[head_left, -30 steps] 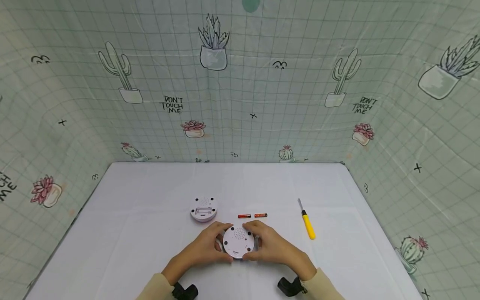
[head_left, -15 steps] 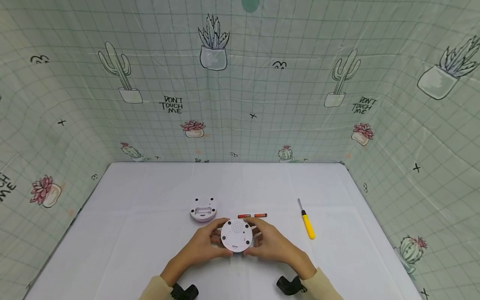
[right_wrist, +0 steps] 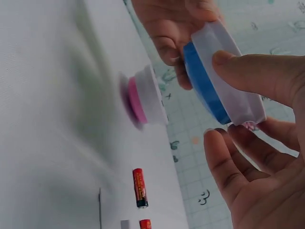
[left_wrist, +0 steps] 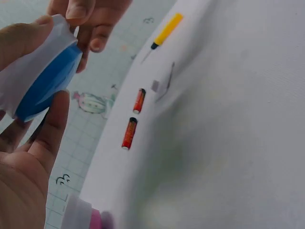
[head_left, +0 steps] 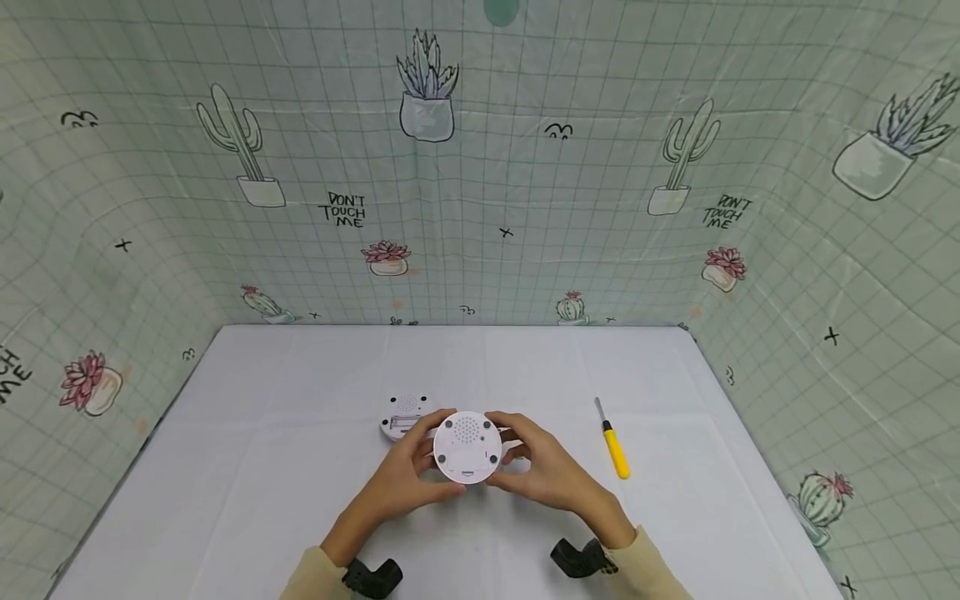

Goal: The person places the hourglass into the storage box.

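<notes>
Between them my left hand [head_left: 405,479] and right hand [head_left: 553,468] hold a round white device [head_left: 467,446] up off the table. Its white face, with a patch of small holes and several black feet, is turned toward the head camera. Both wrist views show its other side, a blue face [left_wrist: 50,86]. My fingers and thumbs grip its rim from left and right. Two red batteries [left_wrist: 129,133] lie on the table, hidden from the head view. A similar white device [head_left: 396,423] with a pink underside [right_wrist: 136,100] and an uncovered battery compartment lies behind my left hand, which partly covers it.
A yellow-handled screwdriver [head_left: 615,448] lies to the right of my right hand. Near the batteries are a small grey piece [left_wrist: 155,86] and a thin dark item [left_wrist: 170,78]. Patterned cloth [head_left: 480,183] stands behind the white table [head_left: 300,375].
Both hands have raised the white device and moved it away from my body, slightly left. Its face has tipped toward the head camera. The batteries are now hidden in the head view.
</notes>
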{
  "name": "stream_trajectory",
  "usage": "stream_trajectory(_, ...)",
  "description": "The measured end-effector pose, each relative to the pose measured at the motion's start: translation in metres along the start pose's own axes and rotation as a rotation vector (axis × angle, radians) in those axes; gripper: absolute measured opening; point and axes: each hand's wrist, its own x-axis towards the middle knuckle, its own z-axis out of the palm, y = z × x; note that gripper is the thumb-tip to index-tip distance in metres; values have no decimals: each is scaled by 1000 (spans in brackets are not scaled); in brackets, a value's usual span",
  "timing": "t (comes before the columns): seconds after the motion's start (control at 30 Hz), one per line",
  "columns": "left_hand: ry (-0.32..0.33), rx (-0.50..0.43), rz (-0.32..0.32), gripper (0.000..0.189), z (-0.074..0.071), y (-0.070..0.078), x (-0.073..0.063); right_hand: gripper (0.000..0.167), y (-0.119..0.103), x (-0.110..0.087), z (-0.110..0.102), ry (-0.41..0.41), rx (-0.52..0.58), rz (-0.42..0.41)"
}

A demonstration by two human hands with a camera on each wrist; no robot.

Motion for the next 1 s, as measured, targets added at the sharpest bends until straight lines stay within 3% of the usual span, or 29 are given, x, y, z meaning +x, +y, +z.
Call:
stream_trajectory(0.13,11,38,30,97,-1,4,2,83,-3,1,-2,4,-27,-27)
stream_trajectory(0.3,30,105,7,98,-1,6,2,79,-10,3,-6,41,-121,-109)
stream_trajectory(0.47,22,137,17,97,-1,7,4,61,-17,8,-7,65,-248,-190)
stream_trajectory(0.67,-6,93,5,96,0,6,6,32,-24,11,-2,27,-399,-222)
stream_trajectory(1.0,20,173,-2,94,1,6,7,23,-23,12,6,47,-540,-286)
